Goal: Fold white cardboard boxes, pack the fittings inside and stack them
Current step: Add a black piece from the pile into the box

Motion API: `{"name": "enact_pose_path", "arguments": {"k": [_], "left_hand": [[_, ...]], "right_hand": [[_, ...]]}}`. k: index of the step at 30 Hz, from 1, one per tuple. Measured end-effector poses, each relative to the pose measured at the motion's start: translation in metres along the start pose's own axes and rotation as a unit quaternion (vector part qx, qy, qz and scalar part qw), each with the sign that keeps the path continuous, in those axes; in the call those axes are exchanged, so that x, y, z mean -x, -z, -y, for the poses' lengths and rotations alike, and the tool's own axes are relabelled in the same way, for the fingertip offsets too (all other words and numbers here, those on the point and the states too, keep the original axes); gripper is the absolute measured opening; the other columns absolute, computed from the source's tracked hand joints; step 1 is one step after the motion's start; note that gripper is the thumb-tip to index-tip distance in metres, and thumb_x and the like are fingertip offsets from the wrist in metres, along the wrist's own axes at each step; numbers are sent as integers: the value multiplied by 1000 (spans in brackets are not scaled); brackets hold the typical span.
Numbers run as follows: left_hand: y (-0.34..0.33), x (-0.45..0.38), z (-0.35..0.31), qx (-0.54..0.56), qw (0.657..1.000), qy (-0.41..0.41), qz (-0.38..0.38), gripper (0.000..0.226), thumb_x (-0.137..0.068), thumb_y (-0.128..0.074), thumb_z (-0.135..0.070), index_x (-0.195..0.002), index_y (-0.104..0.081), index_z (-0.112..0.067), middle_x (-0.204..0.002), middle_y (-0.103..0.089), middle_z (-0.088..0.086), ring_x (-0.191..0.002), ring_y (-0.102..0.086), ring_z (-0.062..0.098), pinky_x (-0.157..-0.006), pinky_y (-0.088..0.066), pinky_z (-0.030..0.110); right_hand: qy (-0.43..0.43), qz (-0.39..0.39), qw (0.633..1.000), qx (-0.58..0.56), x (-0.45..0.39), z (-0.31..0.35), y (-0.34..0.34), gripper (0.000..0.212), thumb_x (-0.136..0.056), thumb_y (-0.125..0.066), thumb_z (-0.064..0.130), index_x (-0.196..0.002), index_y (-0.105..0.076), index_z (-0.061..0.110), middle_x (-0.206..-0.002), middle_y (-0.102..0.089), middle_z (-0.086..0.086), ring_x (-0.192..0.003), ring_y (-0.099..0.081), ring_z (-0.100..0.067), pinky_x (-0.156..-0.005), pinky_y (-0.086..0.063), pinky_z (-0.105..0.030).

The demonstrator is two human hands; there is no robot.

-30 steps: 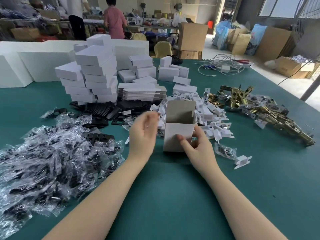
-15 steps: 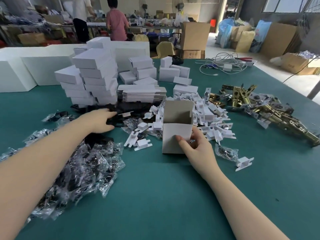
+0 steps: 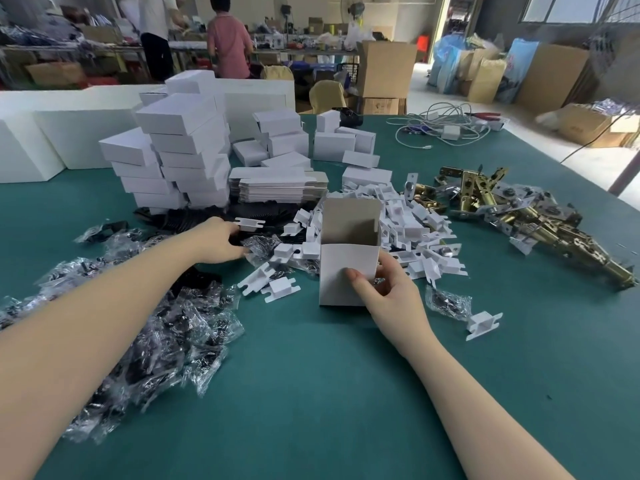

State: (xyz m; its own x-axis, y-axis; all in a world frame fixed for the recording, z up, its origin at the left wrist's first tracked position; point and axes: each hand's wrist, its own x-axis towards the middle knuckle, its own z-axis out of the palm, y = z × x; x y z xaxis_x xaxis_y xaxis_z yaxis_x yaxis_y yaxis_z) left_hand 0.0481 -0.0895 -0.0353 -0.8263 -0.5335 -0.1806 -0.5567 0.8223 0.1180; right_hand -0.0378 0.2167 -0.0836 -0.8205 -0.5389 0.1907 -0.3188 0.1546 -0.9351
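Box (image 3: 343, 271) stands upright on the bench (image 3: 311, 393), long axis vertical, open mouth up, its tall back flap rising on the far side. My right grip (image 3: 388, 292) holds it at the near right edge, thumb across the white front, fingers behind. My left grip (image 3: 221, 244) reaches well off to the left, resting on black parts (image 3: 194, 220) beside a bag (image 3: 259, 245); whether it holds anything, I cannot tell.

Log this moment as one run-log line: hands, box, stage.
right hand: holds open box upright | left hand: reaching into black parts pile | box: top open | stage: fetching fitting
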Motion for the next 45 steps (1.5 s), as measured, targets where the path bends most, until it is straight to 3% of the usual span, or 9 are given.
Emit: {"name": "enact_pose_path", "arguments": {"k": [12,18,22,24,27,33,36,39,45], "left_hand": [[4,4,5,-172,979,-56,-97,36,-100,-40,-49,-104,-55,-16,-87,-52,0,-80,-55,25,-70,-52,38],[16,6,18,124,971,31,-204,30,-105,-40,-23,-116,-61,-6,-112,-65,16,-96,-59,34,-78,-46,37],[29,17,-2,627,764,94,-124,17,-105,-43,-21,-105,-59,-18,-89,-71,0,-74,-65,16,-62,-53,27],[34,22,-11,725,680,80,-79,14,-104,-44,-18,-99,-56,-22,-74,-72,-4,-67,-68,12,-57,-54,24],[36,28,-22,776,629,51,-18,12,-102,-49,-14,-102,-58,-21,-72,-72,-3,-64,-70,10,-55,-55,21],[32,36,-36,726,687,19,0,20,-95,-56,2,-108,-64,-11,-92,-73,9,-71,-72,12,-67,-60,25],[42,44,-39,590,807,17,-31,13,-94,-63,-9,-102,-69,-17,-97,-70,6,-78,-69,11,-85,-58,30],[60,58,-51,313,924,-87,-200,10,-89,-70,-23,-96,-73,-30,-93,-70,-15,-83,-62,-8,-82,-46,10],[79,95,-109,453,820,-290,-193,24,-81,-78,-12,-93,-73,-33,-88,-75,-18,-84,-70,-1,-79,-50,10]], "right_hand": [[-4,3,1000,-9,-1,-1,1,27,-85,-69,49,-109,-58,54,-82,-63,16,-63,-51,-1,-59,-41,-10],[-7,4,1000,-14,-1,-2,1,25,-85,-69,49,-108,-60,51,-81,-63,16,-62,-49,0,-58,-39,-9],[-11,1,1000,-16,-2,-2,1,28,-84,-69,50,-111,-60,51,-81,-63,17,-61,-49,1,-58,-40,-9],[-11,-1,1000,-17,-2,-2,1,27,-84,-69,49,-110,-61,51,-79,-63,19,-61,-49,1,-57,-39,-8],[-7,1,1000,-19,-1,-1,0,24,-85,-69,49,-108,-61,51,-79,-62,18,-61,-47,0,-57,-39,-9],[-10,3,1000,-26,-1,-3,0,25,-84,-70,50,-108,-61,51,-80,-64,15,-60,-46,0,-57,-39,-9],[-9,2,1000,-23,-2,-4,0,28,-84,-70,51,-111,-61,50,-80,-64,16,-59,-46,-1,-56,-39,-9],[-9,1,1000,-20,-3,-4,-1,26,-84,-69,53,-109,-60,53,-83,-65,14,-60,-47,-1,-57,-40,-10],[-9,1,1000,-18,-1,-3,0,27,-85,-69,51,-110,-61,49,-87,-67,11,-62,-48,-2,-58,-41,-11]]}}
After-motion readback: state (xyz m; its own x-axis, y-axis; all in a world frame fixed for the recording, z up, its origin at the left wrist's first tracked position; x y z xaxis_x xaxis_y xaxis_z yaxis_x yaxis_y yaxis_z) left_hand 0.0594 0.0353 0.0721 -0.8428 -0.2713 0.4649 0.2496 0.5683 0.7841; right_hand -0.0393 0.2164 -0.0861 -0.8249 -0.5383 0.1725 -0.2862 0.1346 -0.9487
